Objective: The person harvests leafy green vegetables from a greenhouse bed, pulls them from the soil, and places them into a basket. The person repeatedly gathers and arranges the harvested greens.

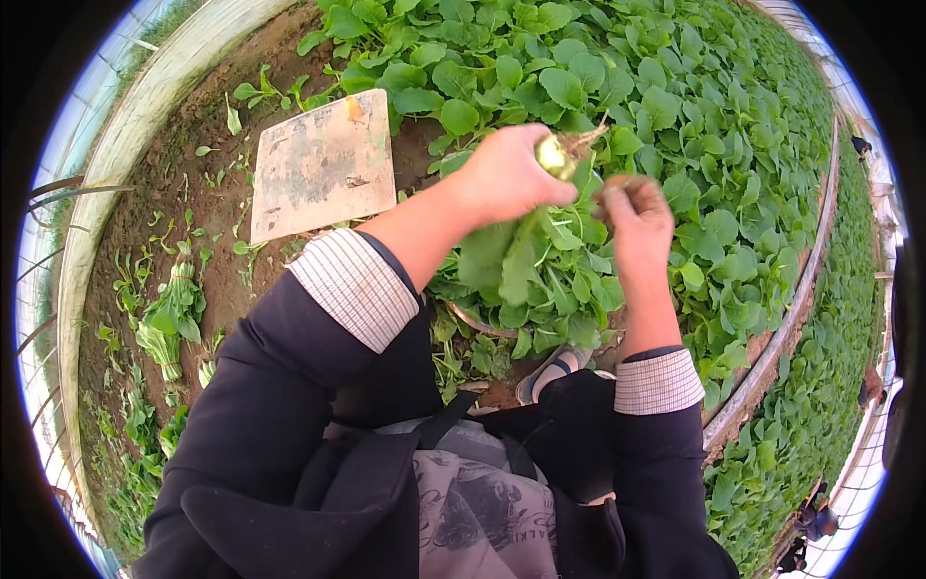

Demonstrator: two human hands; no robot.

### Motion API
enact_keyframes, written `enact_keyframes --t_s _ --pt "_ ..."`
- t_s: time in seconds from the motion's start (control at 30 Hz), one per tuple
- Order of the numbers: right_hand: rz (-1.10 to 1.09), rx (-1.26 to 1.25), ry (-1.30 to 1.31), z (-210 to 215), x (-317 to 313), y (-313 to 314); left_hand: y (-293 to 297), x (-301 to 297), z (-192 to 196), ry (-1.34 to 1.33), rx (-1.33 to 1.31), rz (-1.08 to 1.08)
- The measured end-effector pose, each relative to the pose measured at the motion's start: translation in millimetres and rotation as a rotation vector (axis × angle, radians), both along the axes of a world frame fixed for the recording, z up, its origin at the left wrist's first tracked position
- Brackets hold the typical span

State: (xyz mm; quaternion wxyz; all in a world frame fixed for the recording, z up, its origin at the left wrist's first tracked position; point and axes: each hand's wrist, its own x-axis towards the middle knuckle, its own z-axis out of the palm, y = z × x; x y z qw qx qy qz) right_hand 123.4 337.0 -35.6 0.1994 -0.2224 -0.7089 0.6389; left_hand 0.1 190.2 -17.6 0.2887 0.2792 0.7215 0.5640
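My left hand (503, 176) is closed round the base of a bunch of leafy greens (554, 156). The pale stems and thin brown roots stick out past the thumb to the upper right, while the leaves hang below the fist. Just right of the bunch is my right hand (640, 224), its thumb and fingers pinched together. Whatever sits in that pinch is too small and blurred to name. Below both hands lies a dense pile of green leaves (555, 280), close to my shoe (558, 371).
A worn, pale square board (323, 169) lies on brown soil to the left. Bundles of greens (177, 301) rest on the ground further left. Growing plants (714, 145) fill the far side and right, crossed by a pale pipe (786, 333). People (818, 521) show at the right rim.
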Motion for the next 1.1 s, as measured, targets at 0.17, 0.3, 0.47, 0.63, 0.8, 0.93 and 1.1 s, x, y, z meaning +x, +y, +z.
enact_keyframes --t_s 0.17,0.3,0.47,0.63,0.8,0.93,1.1 --pt "0.613 0.085 -1.245 -151.8 87.9 -9.3 -15.1 -13.6 12.0 0.205 -0.092 0.124" --pt "0.207 -0.518 -1.264 -267.9 153.3 -62.9 -30.2 -12.2 13.2 0.113 -0.012 0.132" --pt "-0.072 -0.909 -0.839 -287.9 120.7 -69.9 -32.1 -4.9 9.1 0.007 0.097 0.084" --pt "0.149 -0.572 -0.86 -233.7 85.6 -70.6 -21.0 1.4 18.0 -0.052 0.132 0.082" --pt "1.086 -0.118 -1.346 -225.5 82.8 -103.6 -12.6 -3.5 0.7 0.037 -0.016 0.083" --pt "1.624 -0.23 -1.418 -262.6 111.8 -162.9 -15.7 -10.7 8.7 -0.048 -0.174 -0.011" --pt "1.623 -0.523 -1.485 -290.8 131.1 -188.5 -0.3 -36.0 2.5 -0.109 -0.13 0.068"
